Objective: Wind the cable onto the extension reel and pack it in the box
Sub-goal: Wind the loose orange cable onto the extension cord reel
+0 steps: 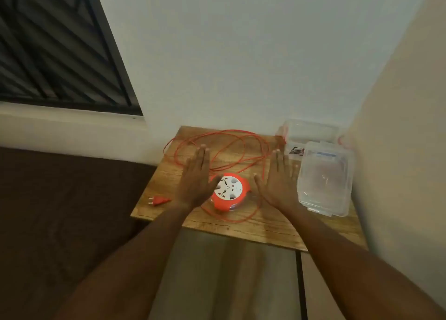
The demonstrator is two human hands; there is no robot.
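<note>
Reel (228,191) sits on wooden table (265,228) between flat hands (196,177).

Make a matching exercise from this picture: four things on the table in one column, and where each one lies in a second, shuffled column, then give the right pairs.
Things
1. plug
2. reel
3. cable
4. lid

Places
A. between the left hand and the right hand
B. spread in loose loops over the far part of the table
C. at the table's left edge, near the front corner
D. on the right side, in front of the clear box

Pairs: 1-C, 2-A, 3-B, 4-D
</note>
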